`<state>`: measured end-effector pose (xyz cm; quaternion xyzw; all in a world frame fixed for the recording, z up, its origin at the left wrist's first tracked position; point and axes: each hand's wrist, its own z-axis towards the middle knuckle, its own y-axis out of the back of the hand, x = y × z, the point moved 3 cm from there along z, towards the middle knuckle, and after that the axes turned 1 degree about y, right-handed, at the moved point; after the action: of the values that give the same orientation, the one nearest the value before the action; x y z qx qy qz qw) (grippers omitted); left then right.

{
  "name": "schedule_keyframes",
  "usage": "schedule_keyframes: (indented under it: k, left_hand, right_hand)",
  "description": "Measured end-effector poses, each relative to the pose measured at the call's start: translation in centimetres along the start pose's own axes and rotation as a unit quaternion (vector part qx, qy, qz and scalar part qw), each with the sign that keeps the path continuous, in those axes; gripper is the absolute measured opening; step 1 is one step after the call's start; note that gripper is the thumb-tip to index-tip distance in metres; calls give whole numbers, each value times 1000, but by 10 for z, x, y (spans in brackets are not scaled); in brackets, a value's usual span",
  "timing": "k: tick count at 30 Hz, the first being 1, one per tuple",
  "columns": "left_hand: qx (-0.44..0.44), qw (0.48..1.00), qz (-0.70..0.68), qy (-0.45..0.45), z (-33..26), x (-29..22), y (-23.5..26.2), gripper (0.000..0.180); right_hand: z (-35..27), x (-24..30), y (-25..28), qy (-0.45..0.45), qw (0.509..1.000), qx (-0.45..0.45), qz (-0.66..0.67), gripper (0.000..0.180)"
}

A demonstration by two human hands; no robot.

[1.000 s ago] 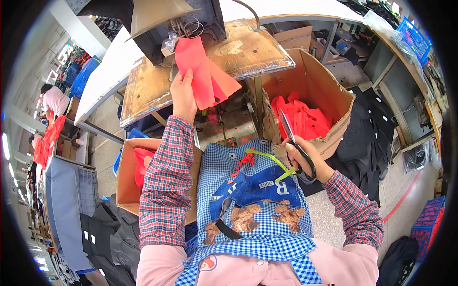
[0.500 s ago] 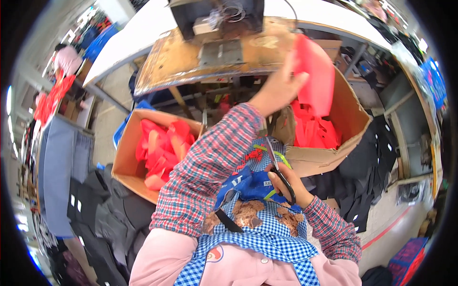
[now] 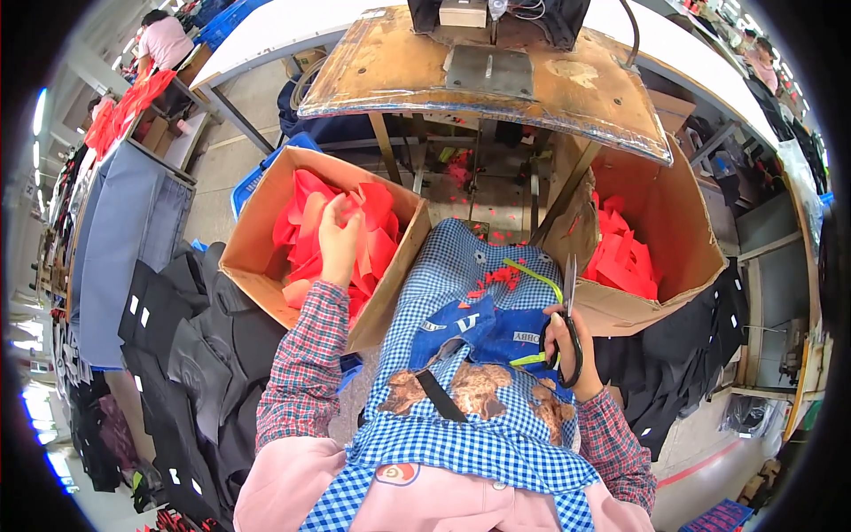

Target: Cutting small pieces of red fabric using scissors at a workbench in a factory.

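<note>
Fingers of the left hand are curling narrow among red fabric pieces in the cardboard box on the person's left; they are touching the top pieces, though whether one is actually pinched cannot be told. Left forearm in a plaid sleeve is reaching up and over the box's near wall.

Right hand is resting on the lap, fingers closed through the black handles of a pair of scissors, blades pointing up and away from the body. A yellow-green cord is lying across the lap just beside that hand.

Person is wearing a blue checked apron with a darker blue patch; small red scraps are sitting on it near the knees.

A second cardboard box is standing on the right, also holding red fabric pieces. Between the boxes, ahead, a worn wooden table is carrying a dark machine. Dark garments are piling on the floor left of the left box, more on the right. Another person in pink is working far off at upper left.
</note>
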<state>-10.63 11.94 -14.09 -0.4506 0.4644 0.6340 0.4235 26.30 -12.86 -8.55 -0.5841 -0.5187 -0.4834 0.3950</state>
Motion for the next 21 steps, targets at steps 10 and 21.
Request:
schedule_keyframes:
  k: [10, 21]
  left_hand:
    - [130, 981, 131, 63, 24, 64, -14, 38]
    - [153, 976, -146, -53, 3, -117, -37, 21]
  right_hand:
    - [-1, 13, -17, 25, 999, 6, -47, 25]
    - [6, 24, 1, 5, 1000, 8, 6, 26]
